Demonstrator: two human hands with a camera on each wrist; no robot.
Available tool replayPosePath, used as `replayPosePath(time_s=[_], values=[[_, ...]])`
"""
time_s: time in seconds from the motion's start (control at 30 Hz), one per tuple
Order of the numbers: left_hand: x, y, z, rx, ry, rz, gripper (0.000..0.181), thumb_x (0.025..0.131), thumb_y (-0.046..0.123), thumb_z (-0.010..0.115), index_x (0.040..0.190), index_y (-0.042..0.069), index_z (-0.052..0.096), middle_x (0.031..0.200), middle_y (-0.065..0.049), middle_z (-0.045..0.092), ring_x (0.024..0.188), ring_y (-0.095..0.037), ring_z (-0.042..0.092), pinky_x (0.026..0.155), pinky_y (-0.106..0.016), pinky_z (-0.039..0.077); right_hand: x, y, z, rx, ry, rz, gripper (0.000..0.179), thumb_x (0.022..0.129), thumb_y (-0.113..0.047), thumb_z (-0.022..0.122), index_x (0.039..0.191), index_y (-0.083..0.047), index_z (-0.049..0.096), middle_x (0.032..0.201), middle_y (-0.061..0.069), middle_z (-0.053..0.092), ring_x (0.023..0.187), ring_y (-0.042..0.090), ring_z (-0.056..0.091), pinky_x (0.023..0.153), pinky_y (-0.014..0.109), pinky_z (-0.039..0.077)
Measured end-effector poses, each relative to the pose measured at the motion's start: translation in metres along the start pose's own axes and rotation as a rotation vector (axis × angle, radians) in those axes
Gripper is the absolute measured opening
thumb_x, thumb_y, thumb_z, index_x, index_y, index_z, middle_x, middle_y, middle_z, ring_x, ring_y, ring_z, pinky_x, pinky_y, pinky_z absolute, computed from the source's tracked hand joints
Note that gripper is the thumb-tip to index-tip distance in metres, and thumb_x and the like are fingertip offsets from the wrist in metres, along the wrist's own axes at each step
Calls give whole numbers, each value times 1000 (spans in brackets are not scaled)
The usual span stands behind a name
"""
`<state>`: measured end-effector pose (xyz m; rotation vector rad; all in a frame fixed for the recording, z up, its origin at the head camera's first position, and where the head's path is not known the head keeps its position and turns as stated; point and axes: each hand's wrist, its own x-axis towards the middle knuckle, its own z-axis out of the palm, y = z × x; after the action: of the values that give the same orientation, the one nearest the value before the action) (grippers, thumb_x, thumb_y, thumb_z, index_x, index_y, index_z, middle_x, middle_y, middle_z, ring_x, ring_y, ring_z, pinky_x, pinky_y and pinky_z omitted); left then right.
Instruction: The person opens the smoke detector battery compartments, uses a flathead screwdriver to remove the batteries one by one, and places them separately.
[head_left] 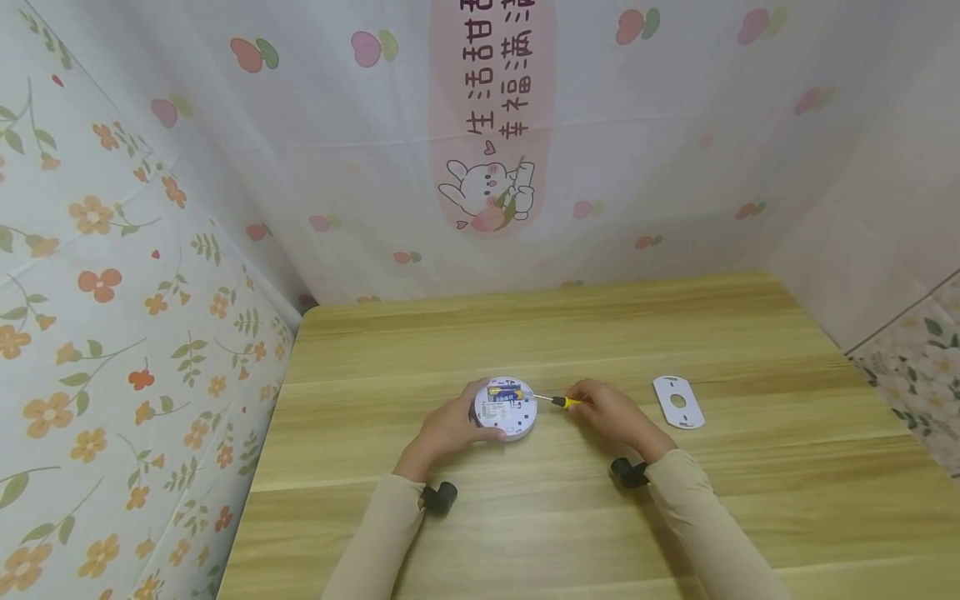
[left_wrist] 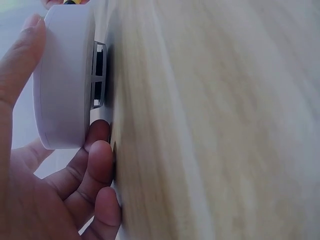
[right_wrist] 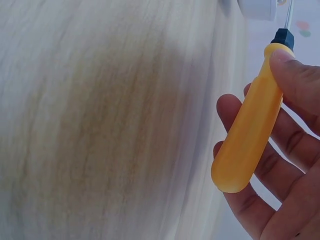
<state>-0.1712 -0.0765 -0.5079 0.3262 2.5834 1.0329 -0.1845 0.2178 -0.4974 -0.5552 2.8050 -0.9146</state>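
Observation:
A round white smoke detector (head_left: 516, 427) lies with its back upward on the table, its vented side facing down in the left wrist view. My left hand (head_left: 450, 427) grips it by the rim, thumb on the near side. Blue-and-yellow batteries (head_left: 506, 392) sit in its compartment. In my right hand (head_left: 611, 414) is a screwdriver (right_wrist: 250, 120) with a yellow handle and black collar, held between thumb and fingers. Its metal shaft reaches left to the battery area; whether the tip touches a battery cannot be made out.
A flat white mounting plate (head_left: 693, 413) with a round centre hole lies to the right of my right hand. The wood-grain table (head_left: 570, 533) is bordered by a printed curtain (head_left: 345, 175) behind and a floral one (head_left: 135, 333) at left.

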Motion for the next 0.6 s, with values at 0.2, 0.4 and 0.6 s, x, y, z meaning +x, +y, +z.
replayPosePath(time_s=[0.2, 0.4, 0.6], values=[[-1, 1, -3, 4, -8, -3, 102, 71, 61, 76, 153, 29, 25, 147, -12, 48, 128, -38, 51, 103, -56, 42, -1, 1, 0, 21, 4, 8, 16, 91, -10, 64, 104, -1, 66, 104, 14, 70, 95, 29, 66, 84, 46, 54], [-3, 1, -7, 5, -14, 4, 95, 75, 60, 72, 152, 26, 28, 137, -12, 56, 121, -31, 56, 99, -51, 44, -3, -1, 1, 34, 7, 9, 15, 91, -11, 65, 102, -2, 67, 103, 12, 70, 93, 26, 65, 83, 44, 53], [-8, 0, -9, 35, 6, 58, 84, 83, 53, 68, 151, 19, 33, 88, 1, 61, 78, -12, 54, 70, -29, 46, -6, -4, 1, 40, 16, 5, 13, 91, -12, 65, 101, -4, 67, 102, 10, 69, 92, 24, 64, 82, 43, 53]])
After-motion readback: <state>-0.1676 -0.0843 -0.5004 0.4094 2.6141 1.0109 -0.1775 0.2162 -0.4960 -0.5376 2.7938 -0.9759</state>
